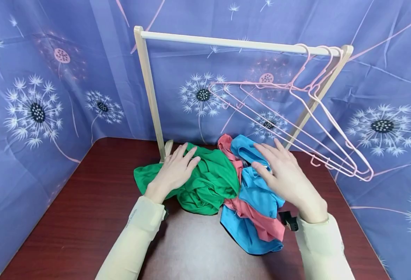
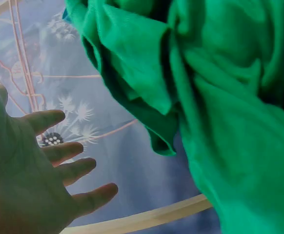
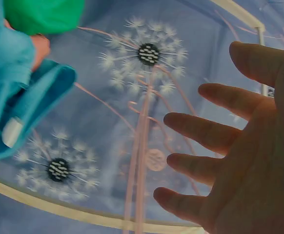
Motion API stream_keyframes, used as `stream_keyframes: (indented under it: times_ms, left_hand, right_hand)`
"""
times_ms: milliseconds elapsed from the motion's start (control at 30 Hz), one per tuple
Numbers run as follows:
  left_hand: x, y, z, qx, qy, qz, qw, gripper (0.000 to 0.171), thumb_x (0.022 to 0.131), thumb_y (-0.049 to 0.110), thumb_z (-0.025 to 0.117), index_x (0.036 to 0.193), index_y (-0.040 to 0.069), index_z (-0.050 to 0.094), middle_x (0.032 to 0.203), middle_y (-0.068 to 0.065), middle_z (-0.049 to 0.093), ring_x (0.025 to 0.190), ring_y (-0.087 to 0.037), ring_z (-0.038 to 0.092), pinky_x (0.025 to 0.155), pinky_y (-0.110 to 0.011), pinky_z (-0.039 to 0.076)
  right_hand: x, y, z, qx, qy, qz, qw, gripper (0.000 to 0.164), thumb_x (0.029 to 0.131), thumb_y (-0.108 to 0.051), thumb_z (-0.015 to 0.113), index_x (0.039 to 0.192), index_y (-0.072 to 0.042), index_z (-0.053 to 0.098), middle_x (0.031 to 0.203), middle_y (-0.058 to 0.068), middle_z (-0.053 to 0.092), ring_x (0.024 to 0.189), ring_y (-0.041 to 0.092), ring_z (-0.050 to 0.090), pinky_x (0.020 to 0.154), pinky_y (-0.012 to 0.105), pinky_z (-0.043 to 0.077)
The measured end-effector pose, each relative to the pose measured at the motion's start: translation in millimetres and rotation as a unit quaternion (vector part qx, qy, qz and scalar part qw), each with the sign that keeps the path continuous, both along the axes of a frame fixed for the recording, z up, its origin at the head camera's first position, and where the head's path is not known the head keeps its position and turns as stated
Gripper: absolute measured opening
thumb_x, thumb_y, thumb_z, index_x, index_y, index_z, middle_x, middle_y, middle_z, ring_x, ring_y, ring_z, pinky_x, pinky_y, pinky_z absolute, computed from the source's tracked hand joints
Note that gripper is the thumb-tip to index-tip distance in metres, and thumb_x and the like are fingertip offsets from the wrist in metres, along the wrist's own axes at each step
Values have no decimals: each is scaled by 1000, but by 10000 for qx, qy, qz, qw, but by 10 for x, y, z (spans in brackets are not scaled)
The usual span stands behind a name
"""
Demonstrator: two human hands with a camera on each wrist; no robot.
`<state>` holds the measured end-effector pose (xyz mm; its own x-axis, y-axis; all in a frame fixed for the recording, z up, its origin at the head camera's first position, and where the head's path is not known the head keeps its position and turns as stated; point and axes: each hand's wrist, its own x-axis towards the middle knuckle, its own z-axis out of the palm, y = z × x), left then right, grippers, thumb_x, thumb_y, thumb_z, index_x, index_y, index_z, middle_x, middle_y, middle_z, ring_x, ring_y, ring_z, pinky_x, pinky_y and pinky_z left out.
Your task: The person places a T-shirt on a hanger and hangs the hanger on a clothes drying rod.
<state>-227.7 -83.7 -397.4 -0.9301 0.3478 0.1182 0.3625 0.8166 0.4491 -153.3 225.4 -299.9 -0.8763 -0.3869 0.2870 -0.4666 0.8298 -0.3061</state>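
In the head view my left hand (image 1: 174, 171) is spread over the left part of a crumpled green garment (image 1: 209, 179). Its fingers are straight and hold nothing; in the left wrist view a gap shows between that hand (image 2: 39, 165) and the green cloth (image 2: 220, 97). My right hand (image 1: 286, 175) hovers with extended fingers above a blue garment (image 1: 258, 190), which lies heaped with a coral-red garment (image 1: 261, 221). From the right wrist view, the fingers of this hand (image 3: 230, 141) are apart from the blue cloth (image 3: 10, 83), where a white label (image 3: 12, 131) shows.
Behind the clothes stands a wooden rack with a pale horizontal rail (image 1: 219, 40). Three pink hangers (image 1: 296, 87) hang at its right end, their lower corners reaching out past the right post. The dark red-brown table (image 1: 86, 206) is bounded by blue dandelion-print curtains (image 1: 69, 23).
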Motion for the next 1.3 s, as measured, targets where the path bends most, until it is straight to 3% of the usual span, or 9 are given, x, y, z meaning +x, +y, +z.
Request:
stream_keyframes:
  times_ms: [200,533,667,867,1033,1300]
  left_hand:
    - [-61,-19,-74,196,-261,-42,9995,70,100,63,11,154,23,31,160,-11,19,146,-31,17,110,-59,20]
    - [-286,-116,-136,668,-439,-216,9966,69,103,58,14,151,14,39,155,-12,32,143,-30,27,112,-53,24]
    - [-385,-166,-168,714,-587,-245,9954,68,104,57,14,151,13,39,155,-10,32,143,-27,27,112,-49,26]
    - [-525,-202,-179,727,-979,-138,9924,74,101,63,10,153,17,34,157,-8,28,144,-26,23,113,-49,24]
    - [-665,-208,-141,636,-1062,-62,9923,78,98,67,8,154,18,33,157,-7,28,145,-26,22,113,-49,22]
    - [-819,-218,-139,650,-1363,-31,9885,77,99,67,11,155,17,30,158,-7,27,146,-27,18,115,-49,18]
  right_hand:
    - [27,85,237,-159,977,171,9949,44,99,-22,60,139,-8,54,134,19,56,137,42,34,108,61,25]
    - [-30,223,582,-221,1720,-292,9844,36,97,-18,61,131,-8,62,127,17,60,123,38,49,96,59,37]
    - [-80,305,664,-320,1921,-546,9793,31,96,-17,61,126,-8,65,120,16,63,113,37,53,89,56,41]
    - [-191,433,751,-437,2218,-1244,9661,26,96,-19,59,118,-10,69,111,16,67,98,37,58,72,61,42]
    - [-321,519,809,-355,2299,-1470,9614,25,96,-21,58,115,-9,69,103,17,68,87,35,62,68,59,43]
    - [-527,574,882,-86,1731,-1469,9738,34,99,-24,52,123,-2,62,100,19,70,80,40,66,67,57,45]
